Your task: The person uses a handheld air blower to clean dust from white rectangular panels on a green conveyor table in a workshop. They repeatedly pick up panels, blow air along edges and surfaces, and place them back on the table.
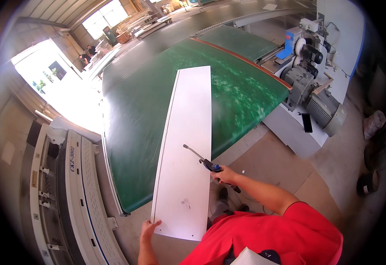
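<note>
A long white panel (185, 132) lies on the green conveyor belt (135, 128), its near end sticking out past the belt toward my body. A groove runs along its left edge, and a small label and a few holes show near its close end. My left hand (149, 229) grips the panel's near left corner, thumb on top and fingers partly hidden at the edge. My right hand (225, 175) is wrapped round the handle of a black air blow gun (209, 165). The gun's thin metal nozzle points up and left over the middle of the panel.
To the right of the belt stand machine motors (323, 106) and a blue part (288, 44). A black phone (306, 123) lies on the machine's white base. A long white machine (76, 190) stands at the left. In the far left background another person (87, 55) is near stacked boards.
</note>
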Action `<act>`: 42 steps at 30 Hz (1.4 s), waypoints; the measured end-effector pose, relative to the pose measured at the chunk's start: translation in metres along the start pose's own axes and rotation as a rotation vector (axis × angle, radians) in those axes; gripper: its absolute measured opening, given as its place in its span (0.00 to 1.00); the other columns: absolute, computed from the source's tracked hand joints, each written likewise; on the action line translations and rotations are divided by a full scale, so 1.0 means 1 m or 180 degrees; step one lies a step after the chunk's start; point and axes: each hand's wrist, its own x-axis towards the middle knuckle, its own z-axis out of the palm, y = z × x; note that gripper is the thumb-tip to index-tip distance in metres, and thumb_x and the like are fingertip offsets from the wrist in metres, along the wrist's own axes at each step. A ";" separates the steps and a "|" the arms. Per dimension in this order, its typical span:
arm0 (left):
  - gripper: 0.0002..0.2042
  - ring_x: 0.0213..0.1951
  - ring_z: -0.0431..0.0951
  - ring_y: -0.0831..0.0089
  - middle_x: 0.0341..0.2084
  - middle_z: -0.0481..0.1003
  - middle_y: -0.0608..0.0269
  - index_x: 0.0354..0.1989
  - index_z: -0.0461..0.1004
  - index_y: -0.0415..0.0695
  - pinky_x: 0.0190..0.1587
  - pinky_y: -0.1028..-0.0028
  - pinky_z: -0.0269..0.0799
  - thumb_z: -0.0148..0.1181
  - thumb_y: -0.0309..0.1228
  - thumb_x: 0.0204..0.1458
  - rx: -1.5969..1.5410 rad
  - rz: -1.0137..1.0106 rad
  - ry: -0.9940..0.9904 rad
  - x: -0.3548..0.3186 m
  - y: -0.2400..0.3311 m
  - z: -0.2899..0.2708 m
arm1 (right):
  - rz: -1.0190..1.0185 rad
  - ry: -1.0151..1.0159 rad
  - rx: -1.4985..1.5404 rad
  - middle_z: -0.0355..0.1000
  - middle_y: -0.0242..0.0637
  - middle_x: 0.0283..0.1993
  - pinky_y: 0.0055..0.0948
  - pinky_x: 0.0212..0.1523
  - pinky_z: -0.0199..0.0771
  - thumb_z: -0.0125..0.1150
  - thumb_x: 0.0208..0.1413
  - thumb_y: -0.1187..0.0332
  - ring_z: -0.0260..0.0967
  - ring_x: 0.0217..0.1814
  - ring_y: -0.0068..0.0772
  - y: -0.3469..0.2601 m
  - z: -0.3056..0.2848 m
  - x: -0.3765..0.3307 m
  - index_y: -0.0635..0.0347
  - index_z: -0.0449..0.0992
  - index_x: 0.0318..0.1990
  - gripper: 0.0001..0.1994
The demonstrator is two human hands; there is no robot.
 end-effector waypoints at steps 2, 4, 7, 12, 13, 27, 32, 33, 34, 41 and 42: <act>0.19 0.27 0.75 0.76 0.25 0.79 0.62 0.34 0.80 0.33 0.31 0.73 0.70 0.74 0.37 0.41 -0.0067 0.0266 0.0343 -0.007 0.018 -0.008 | -0.0102 0.0055 0.0190 0.69 0.26 0.27 0.25 0.24 0.69 0.61 0.57 0.58 0.65 0.27 0.20 0.011 -0.005 -0.004 0.56 0.74 0.33 0.11; 0.17 0.25 0.75 0.77 0.23 0.79 0.62 0.30 0.80 0.33 0.28 0.74 0.70 0.75 0.36 0.40 0.0117 0.0702 0.0780 -0.026 0.059 -0.019 | 0.0035 0.0266 0.0417 0.72 0.28 0.30 0.25 0.24 0.70 0.61 0.57 0.59 0.67 0.29 0.21 0.019 -0.013 -0.020 0.57 0.76 0.34 0.11; 0.16 0.20 0.73 0.73 0.16 0.75 0.60 0.21 0.76 0.34 0.26 0.71 0.69 0.74 0.35 0.39 0.0336 0.1207 0.1306 -0.053 0.122 -0.037 | 0.0172 0.0552 0.0627 0.75 0.32 0.33 0.25 0.25 0.71 0.62 0.56 0.59 0.70 0.32 0.24 0.039 -0.044 -0.044 0.59 0.77 0.38 0.12; 0.16 0.24 0.74 0.57 0.17 0.72 0.56 0.17 0.69 0.38 0.27 0.61 0.68 0.70 0.35 0.38 0.1781 0.1994 0.2049 -0.082 0.213 -0.023 | 0.0456 0.0941 0.0652 0.77 0.36 0.41 0.30 0.30 0.75 0.60 0.59 0.61 0.74 0.38 0.27 0.091 -0.086 -0.084 0.61 0.76 0.45 0.14; 0.15 0.26 0.75 0.54 0.18 0.72 0.55 0.17 0.68 0.39 0.28 0.60 0.68 0.69 0.35 0.39 0.2049 0.2278 0.2201 -0.084 0.222 -0.012 | 0.0491 0.1073 0.0719 0.77 0.36 0.41 0.30 0.31 0.75 0.60 0.59 0.61 0.74 0.38 0.27 0.101 -0.091 -0.094 0.61 0.75 0.46 0.14; 0.25 0.44 0.76 0.52 0.38 0.75 0.49 0.42 0.73 0.39 0.44 0.58 0.72 0.67 0.45 0.42 0.2400 0.2991 0.0309 -0.045 0.199 0.138 | 0.0444 0.1489 0.0767 0.77 0.35 0.34 0.25 0.25 0.72 0.58 0.61 0.57 0.74 0.35 0.23 0.118 -0.092 -0.131 0.63 0.78 0.38 0.15; 0.24 0.43 0.76 0.53 0.36 0.76 0.51 0.43 0.72 0.41 0.45 0.58 0.72 0.64 0.48 0.46 0.2389 0.2711 -0.0302 -0.013 0.176 0.144 | 0.0233 0.1026 -0.0375 0.75 0.36 0.29 0.26 0.23 0.70 0.57 0.61 0.55 0.73 0.30 0.23 0.051 -0.077 -0.077 0.62 0.76 0.32 0.17; 0.23 0.43 0.76 0.53 0.36 0.76 0.51 0.42 0.72 0.41 0.45 0.59 0.72 0.64 0.48 0.46 0.2352 0.2648 -0.0374 -0.005 0.171 0.146 | 0.0194 0.0940 -0.0706 0.74 0.35 0.26 0.27 0.23 0.70 0.57 0.60 0.55 0.73 0.28 0.24 0.033 -0.069 -0.059 0.63 0.76 0.31 0.18; 0.23 0.43 0.76 0.53 0.36 0.76 0.51 0.42 0.72 0.42 0.46 0.59 0.72 0.63 0.48 0.46 0.2319 0.2593 -0.0441 0.000 0.167 0.148 | 0.0138 0.0852 -0.1027 0.73 0.34 0.24 0.29 0.24 0.70 0.58 0.60 0.54 0.72 0.26 0.25 0.013 -0.057 -0.039 0.63 0.75 0.31 0.18; 0.23 0.45 0.76 0.55 0.37 0.76 0.53 0.45 0.72 0.42 0.46 0.59 0.72 0.62 0.47 0.48 0.2016 0.1984 -0.0583 0.037 0.156 0.128 | 0.0528 0.0000 -0.1241 0.67 0.32 0.16 0.29 0.18 0.66 0.60 0.56 0.53 0.67 0.16 0.26 -0.085 0.012 0.092 0.60 0.72 0.28 0.18; 0.23 0.45 0.76 0.55 0.37 0.76 0.53 0.46 0.72 0.41 0.46 0.59 0.72 0.63 0.46 0.48 0.1921 0.1922 -0.0447 0.045 0.154 0.124 | 0.0697 0.0316 -0.1219 0.67 0.32 0.17 0.28 0.16 0.65 0.61 0.55 0.54 0.65 0.14 0.25 -0.097 0.012 0.113 0.61 0.72 0.29 0.17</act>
